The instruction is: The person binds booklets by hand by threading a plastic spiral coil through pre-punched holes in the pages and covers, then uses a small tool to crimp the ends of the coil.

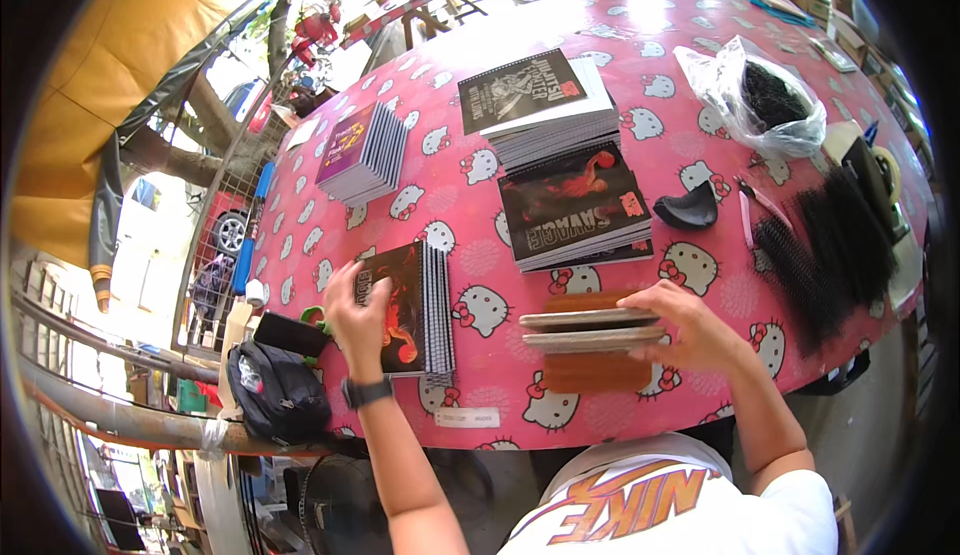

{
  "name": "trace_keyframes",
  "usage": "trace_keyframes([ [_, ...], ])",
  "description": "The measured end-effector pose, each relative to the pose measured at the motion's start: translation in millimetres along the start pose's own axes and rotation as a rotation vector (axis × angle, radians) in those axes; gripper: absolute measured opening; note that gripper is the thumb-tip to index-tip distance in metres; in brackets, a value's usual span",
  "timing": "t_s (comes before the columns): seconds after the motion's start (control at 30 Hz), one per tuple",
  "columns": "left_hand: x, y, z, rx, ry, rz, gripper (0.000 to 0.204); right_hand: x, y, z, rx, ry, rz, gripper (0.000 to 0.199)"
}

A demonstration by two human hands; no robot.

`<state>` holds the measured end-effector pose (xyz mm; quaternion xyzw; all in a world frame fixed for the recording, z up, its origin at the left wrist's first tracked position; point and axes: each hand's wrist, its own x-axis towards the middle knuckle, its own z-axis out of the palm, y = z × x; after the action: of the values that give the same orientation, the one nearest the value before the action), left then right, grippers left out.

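My left hand (pixel 355 317) lies at the left edge of a stack of dark-covered notebooks (pixel 405 330) with orange-red art, fingers spread; whether it presses on the top cover I cannot tell. My right hand (pixel 685 327) grips the right end of a brown wooden piece with two pale strips (pixel 590 330) across it, thumb and fingers on opposite sides. That piece is over the near middle of the table. Beyond it sits a stack of black spiral notebooks (pixel 575 205) with red art, and behind that a taller stack of notebooks (pixel 525 90).
Purple notebooks (pixel 360 150) are stacked at the far left. A black curved piece (pixel 687 207), bundles of black binding coils (pixel 830 245) and a clear plastic bag (pixel 765 100) occupy the right. At the near left are a black bag (pixel 280 385) and a phone (pixel 290 335). A white strip (pixel 467 417) lies near the front edge.
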<state>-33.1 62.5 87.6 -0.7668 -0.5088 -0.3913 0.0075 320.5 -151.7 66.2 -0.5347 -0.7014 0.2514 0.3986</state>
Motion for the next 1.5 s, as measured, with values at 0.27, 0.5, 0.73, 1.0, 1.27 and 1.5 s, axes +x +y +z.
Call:
trace_keyframes([
  [0.27, 67, 27, 98, 0.824, -1.015, -0.017, 0.055, -22, 41, -15, 0.351, 0.060, -0.097, 0.035],
  [0.5, 84, -2, 115, 0.604, -1.043, -0.019, 0.043, -30, 49, -20, 0.309, 0.099, -0.101, 0.029],
  [0.73, 87, 0, 110, 0.377, -1.014, -0.140, 0.039, -30, 45, -25, 0.288, 0.072, -0.097, 0.028],
  [1.0, -62, 10, 20, -0.494, 0.876, -0.757, 0.056, -29, 48, -25, 0.349, 0.321, -0.007, 0.024],
  [1.27, -104, -11, 49, -1.214, 0.624, -1.064, 0.058, -27, 47, -23, 0.385, 0.333, 0.074, 0.024],
  [1.5, -93, -23, 44, -1.284, 0.439, -1.077, 0.055, -25, 49, -22, 0.385, 0.302, 0.085, 0.025],
])
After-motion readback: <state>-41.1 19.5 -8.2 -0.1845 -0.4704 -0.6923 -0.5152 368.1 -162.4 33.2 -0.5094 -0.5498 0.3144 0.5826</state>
